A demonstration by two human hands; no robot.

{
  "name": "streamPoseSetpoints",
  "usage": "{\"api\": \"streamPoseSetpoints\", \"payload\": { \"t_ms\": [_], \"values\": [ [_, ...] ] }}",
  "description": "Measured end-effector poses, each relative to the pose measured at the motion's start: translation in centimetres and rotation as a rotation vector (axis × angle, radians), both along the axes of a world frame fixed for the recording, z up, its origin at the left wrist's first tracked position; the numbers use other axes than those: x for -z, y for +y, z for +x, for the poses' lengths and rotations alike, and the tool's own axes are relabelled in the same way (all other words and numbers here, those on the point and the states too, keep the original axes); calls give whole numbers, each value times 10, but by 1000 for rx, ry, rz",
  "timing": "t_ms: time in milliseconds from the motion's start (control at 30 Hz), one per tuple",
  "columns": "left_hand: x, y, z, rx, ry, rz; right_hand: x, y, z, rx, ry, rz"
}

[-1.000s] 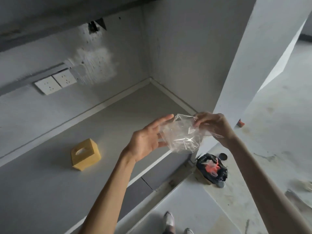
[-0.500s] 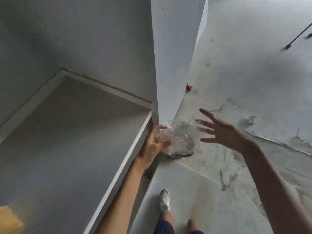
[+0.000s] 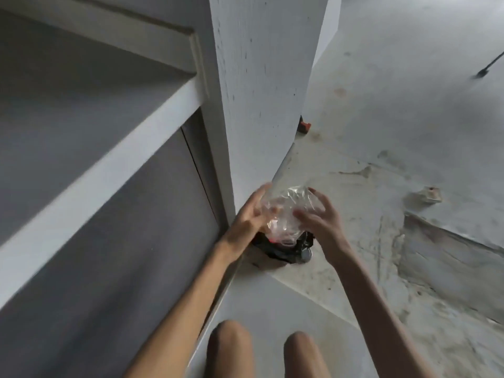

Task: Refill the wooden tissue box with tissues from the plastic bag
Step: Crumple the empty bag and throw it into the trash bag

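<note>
A crumpled clear plastic bag [image 3: 286, 211] is held low near the floor, at the foot of the white pillar. My left hand [image 3: 245, 222] cups its left side. My right hand [image 3: 321, 222] presses on its right side with spread fingers. The bag looks empty; no tissues show inside it. It hovers just above a black bag with something red in it [image 3: 283, 248] on the floor. The wooden tissue box is out of view.
A grey countertop [image 3: 81, 85] with a pale front edge fills the left, with a cabinet front below. A white pillar [image 3: 261, 77] stands behind the hands. My knees [image 3: 229, 347] show at the bottom. A small orange object [image 3: 304, 127] lies past the pillar on stained floor.
The view swung away from the counter and yellow tissue box down to the floor. The clear bag went down toward the black bag; my right hand, off it a moment ago, is back on it.
</note>
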State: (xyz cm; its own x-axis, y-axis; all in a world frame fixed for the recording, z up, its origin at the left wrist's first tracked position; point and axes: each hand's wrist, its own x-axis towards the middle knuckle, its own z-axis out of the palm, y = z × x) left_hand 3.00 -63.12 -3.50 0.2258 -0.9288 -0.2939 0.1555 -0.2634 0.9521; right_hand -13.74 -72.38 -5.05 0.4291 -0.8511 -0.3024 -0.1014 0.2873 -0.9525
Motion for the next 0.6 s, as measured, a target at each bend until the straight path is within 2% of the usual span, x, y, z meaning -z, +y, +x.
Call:
{"api": "streamPoseSetpoints", "payload": {
  "t_ms": [33,100,233,333,433,533,600],
  "values": [
    [14,-2,8,-25,121,-33,18,-11,3,5,-30,-22],
    [45,-10,24,-47,97,-74,49,-35,12,39,-35,-134],
    [99,-22,34,24,-336,127,96,-64,28,111,275,-565],
    [122,-22,41,0,-509,181,120,-79,20,138,505,-829],
    [123,-28,46,-62,-723,153,140,-89,18,58,616,-904],
    [132,-46,46,-53,-908,228,161,-92,30,-93,700,-892],
    [155,-63,51,-53,-971,315,162,-94,32,-36,750,-922]
  ]
}}
